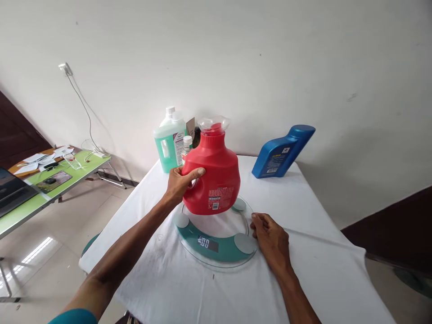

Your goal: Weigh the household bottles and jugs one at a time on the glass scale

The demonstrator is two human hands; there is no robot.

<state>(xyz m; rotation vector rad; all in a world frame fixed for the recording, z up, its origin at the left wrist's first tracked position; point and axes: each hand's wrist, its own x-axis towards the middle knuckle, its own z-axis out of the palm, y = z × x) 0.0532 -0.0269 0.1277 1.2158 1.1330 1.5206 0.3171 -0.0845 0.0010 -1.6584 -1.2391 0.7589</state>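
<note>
At centre frame, my left hand (180, 182) closes its grip on the handle side of a red jug (212, 173), holding it upright just over a glass scale (216, 245) on the tabletop (168, 283). My right hand (270, 238) rests loosely curled at the scale's right rim, gripping nothing. The jug's long axis runs vertical, funnel (213, 122) at its neck pointing up. I judge the weighing step is in hand; next calls for a level, centred set-down.

One view only — worn on the head, it looks forward and down along both forearms onto the white-clothed table (303, 279). It sits close over the near edge, facing the wall (270, 54) — green side table (50, 189) at far left.
</note>
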